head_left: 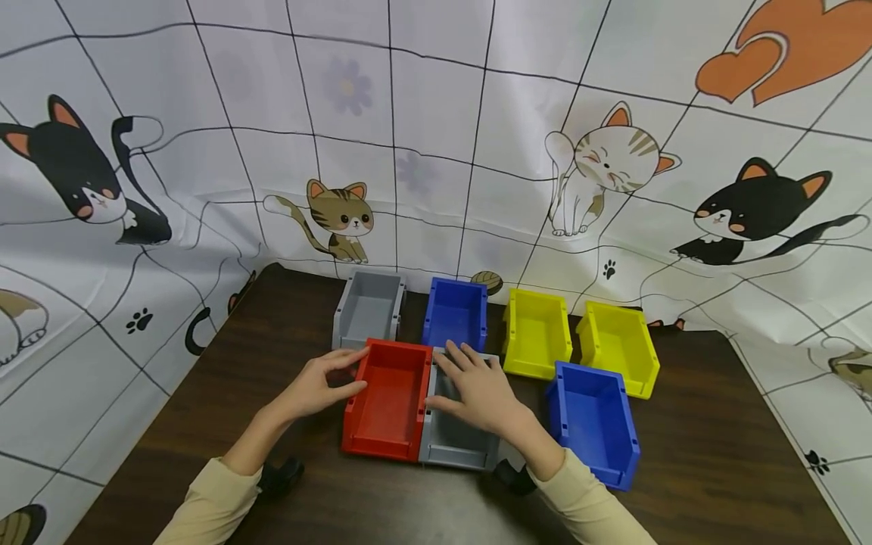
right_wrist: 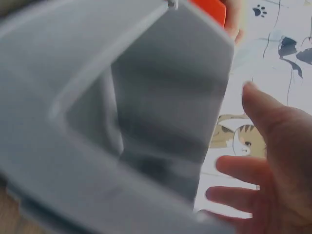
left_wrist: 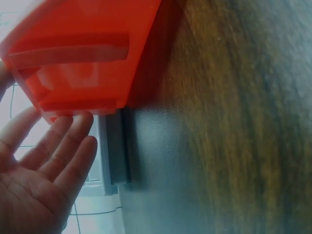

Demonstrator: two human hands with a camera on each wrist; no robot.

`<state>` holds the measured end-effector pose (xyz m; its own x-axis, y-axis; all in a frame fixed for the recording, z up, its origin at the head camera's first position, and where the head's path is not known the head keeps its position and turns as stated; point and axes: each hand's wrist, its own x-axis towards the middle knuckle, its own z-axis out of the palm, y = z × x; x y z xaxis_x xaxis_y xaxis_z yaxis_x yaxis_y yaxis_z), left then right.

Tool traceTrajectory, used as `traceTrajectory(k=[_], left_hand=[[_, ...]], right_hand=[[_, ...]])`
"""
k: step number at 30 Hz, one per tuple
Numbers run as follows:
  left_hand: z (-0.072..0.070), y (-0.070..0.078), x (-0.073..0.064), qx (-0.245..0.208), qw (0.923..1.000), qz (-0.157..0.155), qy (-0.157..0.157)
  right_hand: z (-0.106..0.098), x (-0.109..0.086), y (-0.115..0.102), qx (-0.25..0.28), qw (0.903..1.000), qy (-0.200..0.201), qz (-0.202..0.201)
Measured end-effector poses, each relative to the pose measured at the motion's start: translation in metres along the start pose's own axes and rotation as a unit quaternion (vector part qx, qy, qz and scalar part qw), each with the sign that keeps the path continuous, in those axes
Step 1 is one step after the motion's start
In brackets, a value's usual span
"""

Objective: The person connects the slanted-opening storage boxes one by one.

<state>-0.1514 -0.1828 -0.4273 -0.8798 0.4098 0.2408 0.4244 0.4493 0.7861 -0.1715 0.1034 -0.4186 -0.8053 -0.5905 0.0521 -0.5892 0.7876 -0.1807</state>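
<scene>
A red bin (head_left: pixel 390 409) and a grey bin (head_left: pixel 459 437) stand side by side in the middle of the table. My left hand (head_left: pixel 316 390) is at the red bin's left side, thumb by the side wall and fingers near the back corner. In the left wrist view, its nearly straight fingertips (left_wrist: pixel 84 119) lie against the red plastic (left_wrist: pixel 87 46). Over the grey bin my right hand (head_left: pixel 485 395) is spread, its thumb near the wall shared with the red one. The right wrist view has the right hand's loose fingers (right_wrist: pixel 239 170) beside the grey bin (right_wrist: pixel 175 83).
Behind stand another grey bin (head_left: pixel 368 306), a blue bin (head_left: pixel 455 312) and two yellow bins, one left (head_left: pixel 538 333) and one right (head_left: pixel 618 348). A second blue bin (head_left: pixel 593 424) sits right of my right hand. A cat-patterned curtain (head_left: pixel 436 151) hangs behind the dark wooden table (head_left: pixel 715 462).
</scene>
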Motion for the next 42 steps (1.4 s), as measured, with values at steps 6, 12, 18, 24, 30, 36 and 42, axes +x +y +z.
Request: traceTrajectory(k=[6,12,18,24,30,36,42], left_hand=[[0.002,-0.001,-0.001,0.014,0.9999,0.004,0.001],[0.002,-0.002,0.000,0.016,0.9998,0.010,0.003],[0.003,-0.003,0.001,0.007,1.0000,-0.001,0.003],[0.009,-0.031,0.001,0.012,0.9999,0.005,0.008],[0.011,-0.045,0.001,0.006,0.9999,0.009,0.006],[0.011,-0.044,0.001,0.015,0.9997,0.014,0.012],[0.011,-0.043,0.000,0.022,0.9995,0.019,0.014]], right_hand=[[-0.005,-0.001,0.009,0.032,0.9918,0.124,-0.002],[-0.009,-0.003,0.019,0.058,0.9772,0.204,0.005],[-0.014,-0.011,0.026,0.063,0.9725,0.222,0.031],[-0.018,-0.021,0.036,0.055,0.9696,0.233,0.048],[-0.022,-0.031,0.048,0.049,0.9629,0.258,0.063],[-0.025,-0.040,0.060,0.050,0.9603,0.260,0.089],[-0.030,-0.054,0.073,0.052,0.9570,0.259,0.119]])
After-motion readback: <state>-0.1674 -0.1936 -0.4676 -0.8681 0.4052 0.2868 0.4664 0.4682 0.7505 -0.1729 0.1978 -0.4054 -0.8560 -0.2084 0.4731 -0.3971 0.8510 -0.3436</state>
